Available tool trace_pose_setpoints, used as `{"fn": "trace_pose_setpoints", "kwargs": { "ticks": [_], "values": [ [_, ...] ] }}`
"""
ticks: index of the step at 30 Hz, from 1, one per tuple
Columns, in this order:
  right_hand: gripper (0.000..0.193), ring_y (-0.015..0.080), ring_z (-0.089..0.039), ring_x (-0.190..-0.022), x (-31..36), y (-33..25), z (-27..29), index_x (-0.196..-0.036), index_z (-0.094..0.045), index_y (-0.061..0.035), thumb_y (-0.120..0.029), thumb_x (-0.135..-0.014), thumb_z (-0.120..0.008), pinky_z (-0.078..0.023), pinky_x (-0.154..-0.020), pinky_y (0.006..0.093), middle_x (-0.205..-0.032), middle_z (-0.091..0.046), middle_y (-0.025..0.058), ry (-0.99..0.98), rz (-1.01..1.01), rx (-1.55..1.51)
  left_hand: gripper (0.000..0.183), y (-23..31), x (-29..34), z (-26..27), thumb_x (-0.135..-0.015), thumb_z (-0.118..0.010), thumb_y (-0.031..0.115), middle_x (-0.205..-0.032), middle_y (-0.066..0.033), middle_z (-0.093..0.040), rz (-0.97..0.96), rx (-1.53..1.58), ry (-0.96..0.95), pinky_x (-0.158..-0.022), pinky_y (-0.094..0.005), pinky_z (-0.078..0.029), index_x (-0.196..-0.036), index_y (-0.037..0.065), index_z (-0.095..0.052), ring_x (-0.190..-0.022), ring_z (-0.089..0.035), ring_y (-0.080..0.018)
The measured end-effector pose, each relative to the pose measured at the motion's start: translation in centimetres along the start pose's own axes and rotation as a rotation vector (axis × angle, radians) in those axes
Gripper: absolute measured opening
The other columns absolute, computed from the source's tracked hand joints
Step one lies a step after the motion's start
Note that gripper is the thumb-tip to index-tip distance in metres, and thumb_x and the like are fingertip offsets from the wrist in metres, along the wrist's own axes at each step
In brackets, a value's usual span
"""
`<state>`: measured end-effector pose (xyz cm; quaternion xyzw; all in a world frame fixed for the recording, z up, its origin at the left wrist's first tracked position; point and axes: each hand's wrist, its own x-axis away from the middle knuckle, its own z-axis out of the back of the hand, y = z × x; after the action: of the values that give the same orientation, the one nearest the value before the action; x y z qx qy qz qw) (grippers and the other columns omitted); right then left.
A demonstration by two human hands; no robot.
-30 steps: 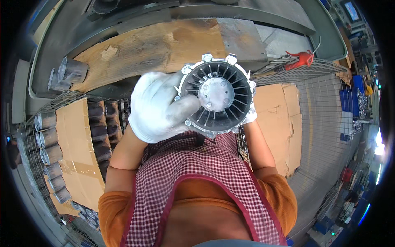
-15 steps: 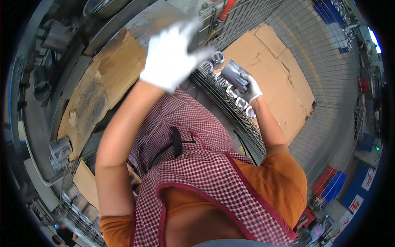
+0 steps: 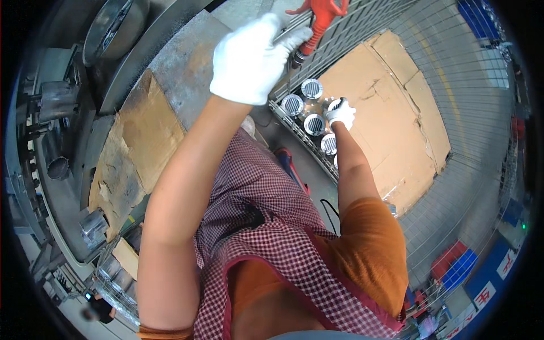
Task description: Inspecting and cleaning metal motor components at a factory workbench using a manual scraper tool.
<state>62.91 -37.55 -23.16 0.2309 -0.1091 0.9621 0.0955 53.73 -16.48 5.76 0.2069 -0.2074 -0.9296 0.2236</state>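
Observation:
My right hand (image 3: 343, 116), in a white glove with dark-smudged fingertips, grips the top of a metal cylinder (image 3: 335, 104) with a slotted end. That cylinder stands upright in the wire cage, beside several similar cylinders (image 3: 314, 124) near the cage's edge. My left hand (image 3: 249, 59), also white-gloved, is raised at the upper middle. Its thumb and fingers are apart, with a fingertip close to a red hand tool (image 3: 322, 25) hanging at the mesh wall. Whether that fingertip touches the tool, I cannot tell.
Brown cardboard (image 3: 391, 113) lines the wire cage (image 3: 453, 141). On the left is a worktop with worn cardboard (image 3: 133, 133), and beyond it lie metal cylinders (image 3: 59, 99) and a round metal pan (image 3: 116, 28). Another person (image 3: 99, 309) is at the lower left.
My right hand has lowered the tilted metal cylinder, which now stands upright among the others. My left hand has shifted slightly right toward the red hand tool, which shows more fully.

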Motion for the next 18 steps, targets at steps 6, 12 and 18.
{"fn": "trace_pose_setpoints", "kwargs": {
  "ticks": [6, 12, 18],
  "values": [
    [0.082, 0.0362, -0.053, -0.119, -2.6, 1.5, -2.4, -0.136, -0.044, -0.0194, -0.044, -0.066, -0.079, -0.048, -0.096, 0.0437, -0.131, -0.049, 0.0197, -0.222, 0.044, 0.021, 0.038, -0.1, -0.2, -0.2, -0.081, -0.073, 0.040, -0.089, -0.0119, -0.070, -0.002, 0.093, 0.049, -0.073, -0.0295, -0.052, -0.098, 0.006, -0.069, -0.081, -0.069, -0.0230],
    [0.058, 0.0381, -0.061, -0.104, -2.3, 4.4, -4.5, -0.119, -0.061, -0.0074, -0.045, -0.075, -0.069, -0.048, -0.088, 0.0433, -0.110, -0.064, 0.0233, -0.118, 0.254, -0.151, 0.039, -0.3, -0.9, 0.0, -0.088, -0.060, 0.045, -0.093, -0.0124, -0.070, -0.061, 0.005, -0.027, -0.073, -0.0370, -0.053, -0.102, 0.009, -0.068, -0.085, -0.068, -0.0281],
    [0.027, 0.0279, -0.063, -0.096, 8.0, -4.3, 4.9, -0.105, -0.066, -0.0033, -0.025, -0.089, -0.062, -0.048, -0.088, 0.0379, -0.102, -0.067, 0.0155, 0.212, 0.723, -0.761, 0.030, -0.9, -0.1, 1.0, -0.091, -0.048, 0.037, -0.099, -0.0106, -0.068, -0.135, 0.172, -0.046, -0.073, -0.0410, -0.052, -0.102, 0.018, -0.068, -0.088, -0.066, -0.0307]
  ]
}}
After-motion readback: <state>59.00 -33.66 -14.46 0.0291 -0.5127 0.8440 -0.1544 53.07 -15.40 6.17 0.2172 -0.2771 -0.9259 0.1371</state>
